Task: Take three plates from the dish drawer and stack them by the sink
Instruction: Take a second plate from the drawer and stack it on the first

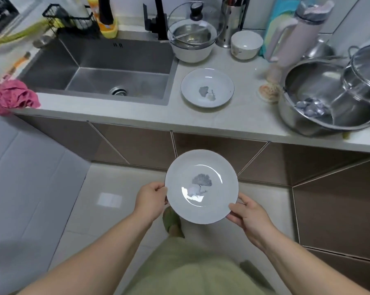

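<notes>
I count one plate on the counter [207, 88] already, sitting just right of the sink [99, 69], and it looks like a single plate, not a stack. A second plate [201, 186] is in my hands, held level out in front of the closed cabinet fronts, nearer to me than the counter edge. So I judge the job roughly a third done: this one goes on top, then one more from the drawer, which I cannot see here. My left hand [151, 200] pinches the plate's left rim, thumb on top; my right hand [247, 213] pinches the near right rim the same way. Both plates are round, shallow, glazed white with a grey leaf print, glossy enough to throw highlights. The sink is brushed steel, the countertop [239, 122] pale and smooth
</notes>
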